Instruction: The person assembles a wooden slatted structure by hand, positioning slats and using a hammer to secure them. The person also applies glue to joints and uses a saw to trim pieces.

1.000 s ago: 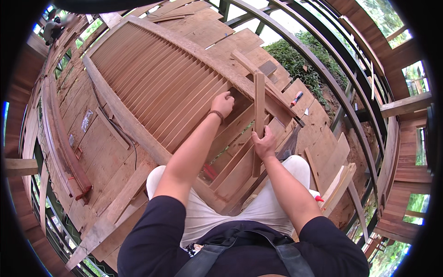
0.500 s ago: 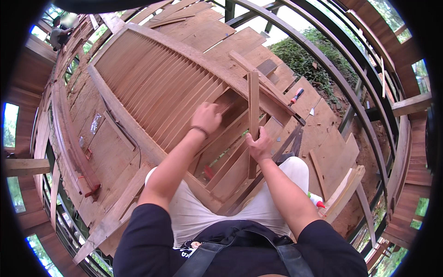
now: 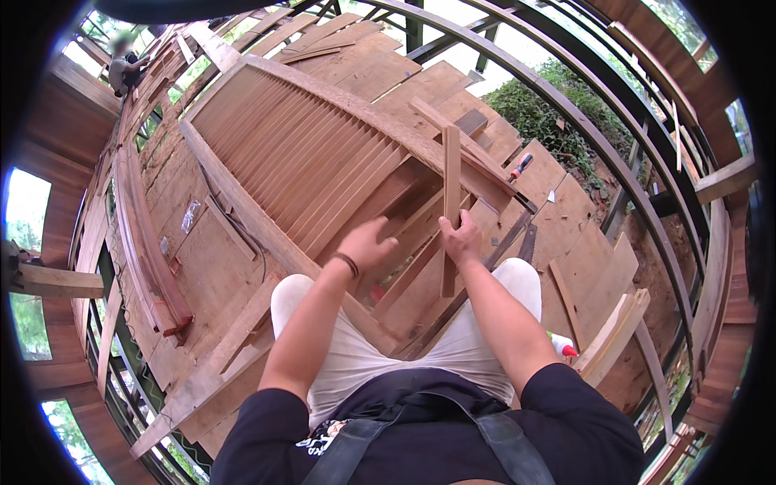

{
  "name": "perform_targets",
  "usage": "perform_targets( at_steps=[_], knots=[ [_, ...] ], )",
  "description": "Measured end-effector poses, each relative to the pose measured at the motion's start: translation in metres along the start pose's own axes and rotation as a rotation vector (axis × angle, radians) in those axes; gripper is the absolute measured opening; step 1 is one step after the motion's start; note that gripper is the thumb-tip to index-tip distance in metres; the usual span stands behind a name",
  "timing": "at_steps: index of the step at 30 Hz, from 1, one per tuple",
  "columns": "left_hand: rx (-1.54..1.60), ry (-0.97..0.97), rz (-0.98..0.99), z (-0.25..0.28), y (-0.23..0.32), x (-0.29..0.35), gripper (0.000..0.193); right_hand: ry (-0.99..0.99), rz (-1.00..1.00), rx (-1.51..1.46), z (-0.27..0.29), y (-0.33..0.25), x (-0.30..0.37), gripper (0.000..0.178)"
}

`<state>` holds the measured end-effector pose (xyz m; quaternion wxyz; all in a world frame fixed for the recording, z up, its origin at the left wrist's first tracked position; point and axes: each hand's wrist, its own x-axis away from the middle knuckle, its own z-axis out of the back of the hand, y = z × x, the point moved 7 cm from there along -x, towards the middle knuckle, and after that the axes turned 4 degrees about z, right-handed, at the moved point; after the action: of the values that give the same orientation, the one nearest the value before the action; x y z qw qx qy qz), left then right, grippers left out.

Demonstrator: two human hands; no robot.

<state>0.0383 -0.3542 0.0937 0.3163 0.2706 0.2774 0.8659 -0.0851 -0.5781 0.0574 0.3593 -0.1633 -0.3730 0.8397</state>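
A large wooden louvered frame [image 3: 347, 99] lies in front of me, with a row of thin wooden slats [image 3: 303, 158] set across much of it. Its near right end has a gap where a few broader crosswise boards show. Over this gap hovers my left hand [image 3: 365, 246], slightly blurred, fingers and thumb apart and nothing in it. My right hand [image 3: 462, 238] grips a loose wooden slat [image 3: 451, 190] near its lower part, holding it upright over the frame's right end. A second thin piece may lie against that slat; I cannot tell.
Plywood sheets [image 3: 566, 283] cover the floor. A screwdriver [image 3: 521, 166] lies right of the frame, and a white glue bottle with a red tip [image 3: 563, 345] is beside my right knee. Long reddish timbers [image 3: 137, 234] lie left. Another person [image 3: 125, 71] sits far left. Curved metal beams [image 3: 594, 133] rise at right.
My left hand has drawn back toward me from the nearest set slats, and its fingers have opened out. My right hand keeps its grip on the slat. The whole view has shifted slightly.
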Motion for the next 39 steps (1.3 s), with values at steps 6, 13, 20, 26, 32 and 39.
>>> perform_targets(
  at_steps=[6, 13, 20, 26, 32, 39],
  knots=[
    [0.264, -0.198, 0.051, -0.037, 0.043, 0.089, 0.057, 0.133, -0.125, -0.035, 0.017, 0.015, -0.014, 0.037],
    [0.167, -0.041, 0.063, -0.027, 0.029, 0.067, 0.044, 0.438, 0.160, 0.174, 0.050, -0.003, -0.013, 0.035],
    [0.851, -0.108, 0.210, -0.035, 0.005, 0.044, 0.036, -0.078, -0.236, -1.163, -0.002, -0.025, -0.001, 0.023],
    [0.867, -0.391, 0.257, -0.047, 0.018, 0.058, 0.030, -0.029, -0.241, -1.300, -0.014, -0.050, 0.004, 0.020],
    [0.491, 0.053, 0.261, 0.050, -0.043, 0.052, 0.021, -0.318, -0.224, -1.035, -0.009, -0.058, 0.000, 0.013],
    [-0.256, 0.435, 0.563, 0.127, -0.148, 0.089, 0.058, -0.375, -0.195, -1.044, -0.099, -0.080, 0.019, 0.015]
  ],
)
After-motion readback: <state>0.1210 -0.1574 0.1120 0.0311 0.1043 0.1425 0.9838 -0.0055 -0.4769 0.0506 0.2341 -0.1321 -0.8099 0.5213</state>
